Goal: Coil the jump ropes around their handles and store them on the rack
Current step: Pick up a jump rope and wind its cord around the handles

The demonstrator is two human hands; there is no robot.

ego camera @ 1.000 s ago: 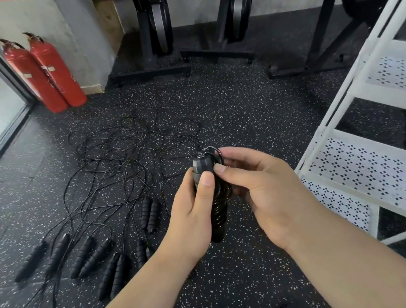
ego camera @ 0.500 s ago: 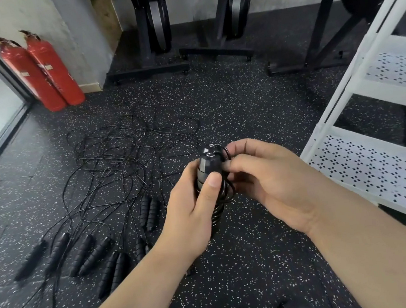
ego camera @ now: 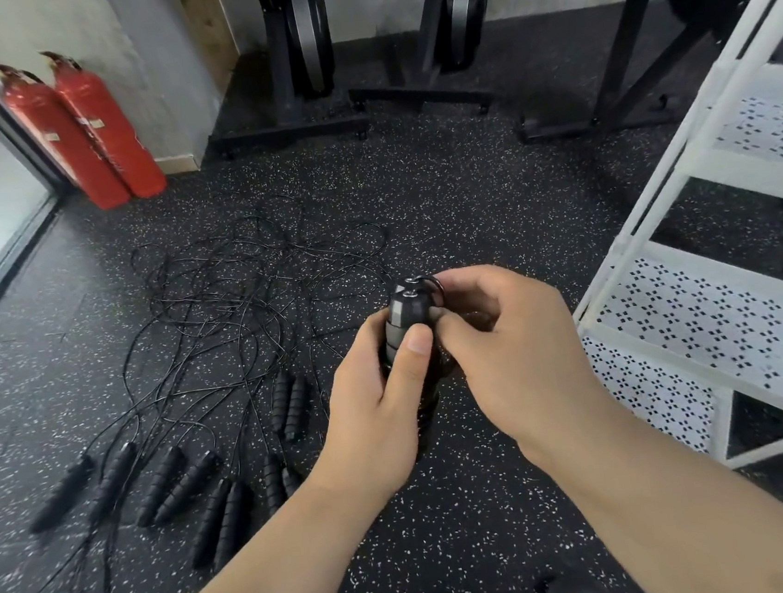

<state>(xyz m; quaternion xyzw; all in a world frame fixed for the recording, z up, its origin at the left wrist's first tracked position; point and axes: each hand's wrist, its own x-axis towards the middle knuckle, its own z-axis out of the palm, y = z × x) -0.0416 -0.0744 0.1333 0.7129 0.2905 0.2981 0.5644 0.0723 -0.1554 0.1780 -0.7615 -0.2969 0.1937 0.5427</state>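
Left hand (ego camera: 373, 419) is clasping the coiled handles (ego camera: 403, 312), right hand (ego camera: 506, 347) is pinching the end loop (ego camera: 433, 287); loosening either grip is probably risking uncoiling.

Gym: rubber floor (ego camera: 442, 204), weight racks (ego camera: 300, 40).

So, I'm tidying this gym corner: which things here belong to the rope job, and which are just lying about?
Job: held rope, gripped by left hand and right hand; floor ropes; rack.
Lying about: extinguishers; stands.
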